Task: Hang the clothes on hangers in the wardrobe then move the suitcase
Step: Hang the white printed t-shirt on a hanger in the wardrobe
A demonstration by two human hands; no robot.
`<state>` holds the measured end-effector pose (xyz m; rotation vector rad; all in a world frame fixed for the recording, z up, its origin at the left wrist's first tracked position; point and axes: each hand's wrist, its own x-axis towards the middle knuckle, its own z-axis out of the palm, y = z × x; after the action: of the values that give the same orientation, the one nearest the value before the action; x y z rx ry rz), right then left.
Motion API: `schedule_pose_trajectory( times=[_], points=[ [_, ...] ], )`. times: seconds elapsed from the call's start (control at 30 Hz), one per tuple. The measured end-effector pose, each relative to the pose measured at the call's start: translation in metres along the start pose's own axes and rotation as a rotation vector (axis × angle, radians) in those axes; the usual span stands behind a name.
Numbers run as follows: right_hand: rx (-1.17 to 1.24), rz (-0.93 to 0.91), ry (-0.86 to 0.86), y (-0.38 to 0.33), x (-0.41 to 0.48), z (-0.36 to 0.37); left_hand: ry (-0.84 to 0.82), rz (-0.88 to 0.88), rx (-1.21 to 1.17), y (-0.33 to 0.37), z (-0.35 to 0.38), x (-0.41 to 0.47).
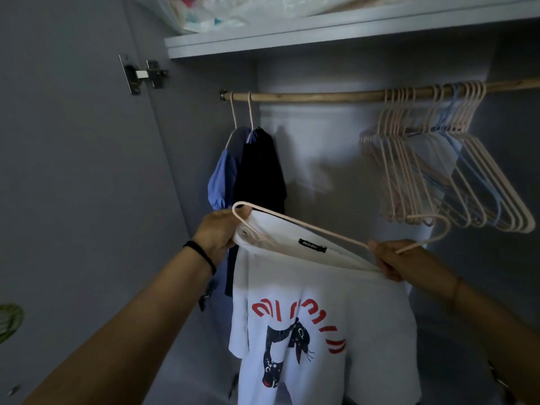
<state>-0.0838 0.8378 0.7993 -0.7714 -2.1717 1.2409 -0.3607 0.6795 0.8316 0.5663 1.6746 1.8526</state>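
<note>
A white T-shirt (pixel 318 323) with red letters and a dark cat print hangs in front of me, inside the open wardrobe. A pale pink hanger (pixel 309 226) lies tilted across its collar, hook pointing right. My left hand (pixel 219 233) grips the shirt's left shoulder together with the hanger's end. My right hand (pixel 391 260) pinches the collar and the hanger near its neck. A wooden rail (pixel 315 96) runs across above. No suitcase is in view.
A blue garment (pixel 220 176) and a black garment (pixel 263 171) hang at the rail's left end. Several bare pink and blue hangers (pixel 444 176) bunch at the right. A shelf (pixel 321 33) with bagged items sits overhead. The wardrobe door (pixel 73 171) stands open on the left.
</note>
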Motion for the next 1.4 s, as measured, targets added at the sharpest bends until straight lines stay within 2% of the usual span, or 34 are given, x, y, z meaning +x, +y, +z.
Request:
schedule_pose_trajectory(
  times=[0.2,0.37,0.43,0.63,0.7,0.83,0.9,1.07,1.2,1.27,1.37,1.4],
  points=[
    [-0.134,-0.002,0.057,0.002,-0.008,-0.004,-0.067,-0.069,-0.091,0.004,-0.007,-0.003],
    [-0.191,0.044,0.007,0.002,-0.004,-0.009,-0.015,-0.028,-0.036,0.003,-0.006,-0.009],
    [-0.221,0.045,0.006,0.003,-0.001,-0.012,0.040,0.080,0.085,-0.001,-0.004,-0.014],
    [-0.293,0.053,-0.010,0.006,0.002,-0.002,0.123,0.659,0.586,-0.010,-0.006,-0.021],
    [-0.328,0.039,-0.033,0.003,0.004,0.008,0.126,0.775,0.699,-0.005,0.001,-0.022],
    [-0.330,-0.028,-0.019,-0.022,0.019,0.022,-0.075,0.662,0.719,-0.003,0.029,-0.026],
    [-0.352,-0.089,-0.027,-0.038,0.027,0.030,-0.122,0.601,0.753,-0.008,0.041,-0.030],
    [-0.303,-0.157,-0.043,-0.066,0.036,0.041,-0.148,0.623,0.840,-0.013,0.051,-0.035],
    [-0.165,-0.139,0.017,-0.071,0.038,0.031,-0.062,0.664,0.918,-0.008,0.022,-0.019],
    [-0.157,-0.132,0.025,-0.074,0.039,0.030,-0.182,0.708,0.915,-0.010,0.010,-0.012],
    [-0.161,-0.122,0.037,-0.080,0.041,0.029,-0.461,0.678,0.825,-0.014,0.004,-0.018],
    [-0.167,-0.118,0.049,-0.082,0.041,0.027,-0.489,0.685,0.812,-0.015,0.001,-0.019]
  ],
)
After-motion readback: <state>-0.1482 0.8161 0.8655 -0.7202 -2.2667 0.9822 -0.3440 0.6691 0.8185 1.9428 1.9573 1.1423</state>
